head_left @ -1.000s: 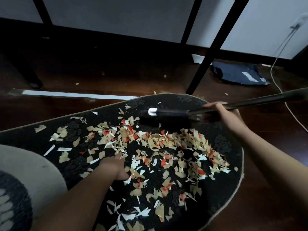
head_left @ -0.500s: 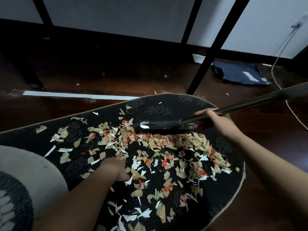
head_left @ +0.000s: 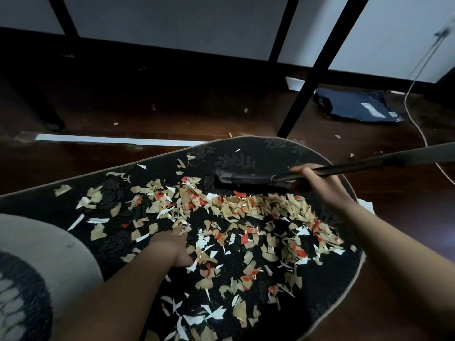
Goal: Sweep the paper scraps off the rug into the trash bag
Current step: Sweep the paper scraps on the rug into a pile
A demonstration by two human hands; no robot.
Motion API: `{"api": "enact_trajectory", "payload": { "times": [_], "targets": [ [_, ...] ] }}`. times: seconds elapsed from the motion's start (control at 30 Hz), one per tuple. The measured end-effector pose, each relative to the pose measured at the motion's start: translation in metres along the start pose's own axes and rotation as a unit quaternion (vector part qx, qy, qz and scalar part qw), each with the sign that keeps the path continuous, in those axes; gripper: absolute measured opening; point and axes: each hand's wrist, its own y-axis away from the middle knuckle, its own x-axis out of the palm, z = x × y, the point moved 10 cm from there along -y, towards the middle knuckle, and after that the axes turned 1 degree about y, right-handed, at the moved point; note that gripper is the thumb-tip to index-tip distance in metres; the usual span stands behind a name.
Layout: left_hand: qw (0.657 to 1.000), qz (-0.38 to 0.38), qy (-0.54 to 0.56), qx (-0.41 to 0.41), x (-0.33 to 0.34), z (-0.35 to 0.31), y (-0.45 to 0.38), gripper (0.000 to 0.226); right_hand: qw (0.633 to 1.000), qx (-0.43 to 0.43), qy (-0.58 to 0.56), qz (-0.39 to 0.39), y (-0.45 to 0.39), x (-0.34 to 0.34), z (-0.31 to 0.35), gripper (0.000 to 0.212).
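A black patterned rug (head_left: 248,153) lies on the dark wooden floor, strewn with tan, white and red paper scraps (head_left: 258,212). My right hand (head_left: 320,183) grips the broom handle low down, just behind the black broom head (head_left: 248,180), which presses on the rug at the far edge of the scrap pile. My left hand (head_left: 172,244) rests flat on the rug among the scraps, fingers spread. A dark blue trash bag (head_left: 357,107) lies crumpled on the floor at the back right, apart from the rug.
A black table leg (head_left: 305,94) slants down to the rug's far edge; another leg (head_left: 46,104) stands at the left. A white cable (head_left: 418,124) trails along the floor at the right. A grey round cushion (head_left: 41,257) sits near left. A white strip (head_left: 110,140) lies beyond the rug.
The broom head has been drawn toward me, bunching scraps into a denser ridge. My right hand moved with it. My left hand has stayed put on the rug.
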Motion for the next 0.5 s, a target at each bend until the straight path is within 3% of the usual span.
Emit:
{"api": "enact_trajectory", "payload": {
  "times": [0.1, 0.37, 0.5],
  "targets": [
    [1.000, 0.000, -0.005, 0.000, 0.000, -0.001, 0.000, 0.085, 0.998, 0.025, -0.053, -0.015, 0.007, -0.020, 0.002, 0.029],
    [1.000, -0.002, -0.002, 0.000, -0.001, 0.000, -0.001, 0.085, 0.995, -0.031, -0.030, -0.087, -0.013, -0.030, 0.022, 0.023],
    [1.000, -0.002, 0.001, 0.002, 0.000, 0.001, -0.001, 0.086, 1.000, -0.003, 0.011, -0.026, -0.015, -0.012, 0.001, 0.024]
  ]
}}
